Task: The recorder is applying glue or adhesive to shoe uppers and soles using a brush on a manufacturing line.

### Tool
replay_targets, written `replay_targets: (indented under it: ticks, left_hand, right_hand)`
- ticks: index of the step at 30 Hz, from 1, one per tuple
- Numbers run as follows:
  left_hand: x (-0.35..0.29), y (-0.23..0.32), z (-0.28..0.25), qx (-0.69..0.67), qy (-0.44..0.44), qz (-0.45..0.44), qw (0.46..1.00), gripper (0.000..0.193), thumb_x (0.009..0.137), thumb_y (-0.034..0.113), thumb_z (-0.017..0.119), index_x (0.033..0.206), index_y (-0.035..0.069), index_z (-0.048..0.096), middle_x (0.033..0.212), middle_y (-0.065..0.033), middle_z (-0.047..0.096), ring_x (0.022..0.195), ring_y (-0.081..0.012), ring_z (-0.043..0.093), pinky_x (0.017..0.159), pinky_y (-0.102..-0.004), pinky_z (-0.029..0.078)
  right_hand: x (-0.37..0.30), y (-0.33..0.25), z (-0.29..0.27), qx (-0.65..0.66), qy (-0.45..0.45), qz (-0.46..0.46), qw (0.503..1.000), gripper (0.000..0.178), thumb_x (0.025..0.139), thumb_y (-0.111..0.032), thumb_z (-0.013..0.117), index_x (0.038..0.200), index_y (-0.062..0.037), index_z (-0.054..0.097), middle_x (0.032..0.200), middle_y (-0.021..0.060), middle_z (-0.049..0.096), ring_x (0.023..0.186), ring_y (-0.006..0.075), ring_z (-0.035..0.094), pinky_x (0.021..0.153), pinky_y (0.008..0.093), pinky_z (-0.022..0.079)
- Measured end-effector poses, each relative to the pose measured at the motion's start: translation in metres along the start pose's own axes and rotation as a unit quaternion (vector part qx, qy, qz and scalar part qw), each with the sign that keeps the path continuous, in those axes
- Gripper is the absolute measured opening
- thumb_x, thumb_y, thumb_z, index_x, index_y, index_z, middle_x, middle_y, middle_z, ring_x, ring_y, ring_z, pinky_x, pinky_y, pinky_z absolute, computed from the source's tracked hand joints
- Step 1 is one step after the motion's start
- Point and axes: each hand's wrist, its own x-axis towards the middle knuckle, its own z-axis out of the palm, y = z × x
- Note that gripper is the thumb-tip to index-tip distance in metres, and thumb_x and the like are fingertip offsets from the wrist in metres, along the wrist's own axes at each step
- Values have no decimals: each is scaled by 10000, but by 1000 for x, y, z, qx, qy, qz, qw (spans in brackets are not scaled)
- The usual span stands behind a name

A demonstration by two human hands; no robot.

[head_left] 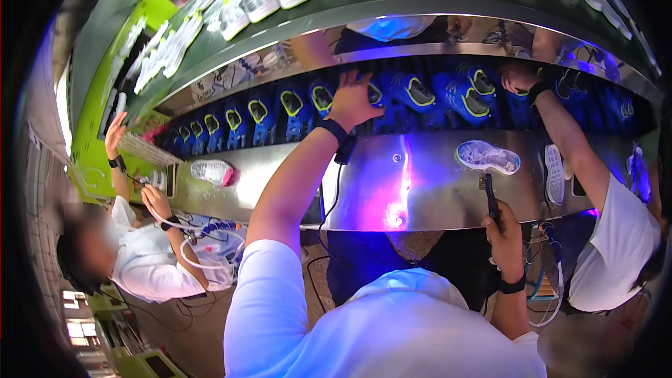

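1 head-worn fisheye view looks steeply down, close over the steel workbench [420, 175] and conveyor.

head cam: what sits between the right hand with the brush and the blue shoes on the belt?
In the head view, a shoe sole lies on the steel bench between the right hand, gripping a dark brush, and the blue shoes.

Left hand [352, 100] fingertips are hidden among the blue shoes [413, 91]; whether they grip one is unclear

Blue shoes [409, 91], yellow-green trim
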Motion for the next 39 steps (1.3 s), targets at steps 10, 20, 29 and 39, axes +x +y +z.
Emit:
replay_targets:
  ticks: [10, 20, 29, 39]
  left_hand:
    - [28, 41, 18, 82, -53, 10, 995, 1069, 705, 492, 839, 1555, 68, 348, 1532, -242, 396, 1412, -437, 415, 1167, -518, 373]
    - [43, 109, 63, 118, -66, -71, 988, 938, 591, 507, 903, 1332, 40, 566, 1411, -274, 478, 1324, -468, 467, 1059, -521, 489]
    - [-108, 116, -40, -114, -154, 292, 937, 818, 641, 384, 879, 1364, 122, 600, 1437, -201, 473, 1316, -439, 489, 1086, -476, 472]
    - [-183, 153, -40, 59, -151, 113, 980, 918, 766, 545, 766, 1473, 46, 460, 1097, -197, 630, 858, -359, 694, 722, -450, 585]
  right_hand:
    - [-4, 38, -36, 49, 40, 22, 998, 361, 985, -44, 602, 1341, -10, 555, 820, 8, 611, 582, 41, 495, 506, 219, 395]
    - [-7, -12, -49, 94, 60, 41, 993, 405, 1004, -70, 621, 1398, -7, 550, 793, 16, 637, 608, 60, 532, 549, 231, 445]
    - [-16, 12, -45, 63, 25, -4, 998, 439, 1005, -99, 635, 1430, -30, 551, 898, 21, 660, 766, 78, 583, 700, 244, 491]
    - [-39, -34, -26, 65, -52, -43, 996, 472, 996, -47, 622, 1457, -20, 528, 968, 22, 636, 816, 87, 578, 776, 246, 497]
